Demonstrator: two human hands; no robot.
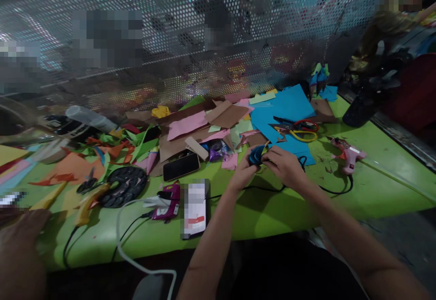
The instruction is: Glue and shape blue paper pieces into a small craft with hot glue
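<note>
A small rolled piece of blue paper [257, 154] is held over the table's front half. My left hand [244, 171] grips it from the left, fingers closed round its base. Against its right side, my right hand [281, 166] has its fingertips pinched together; whatever lies between them is hidden. Large blue paper sheets [286, 107] lie just beyond my hands. Scissors with red and yellow handles [303, 132] rest on the blue paper. Off to the right sits a pink glue gun [350, 155] with a black cord.
A phone with a lit screen [195, 209], a dark phone [181, 167], a purple wipes pack [166, 202] and a yellow glue gun [90, 203] lie leftward on the green table [150, 245]. Another person's hand [23, 232] is at far left. A perforated metal panel [177, 54] stands behind.
</note>
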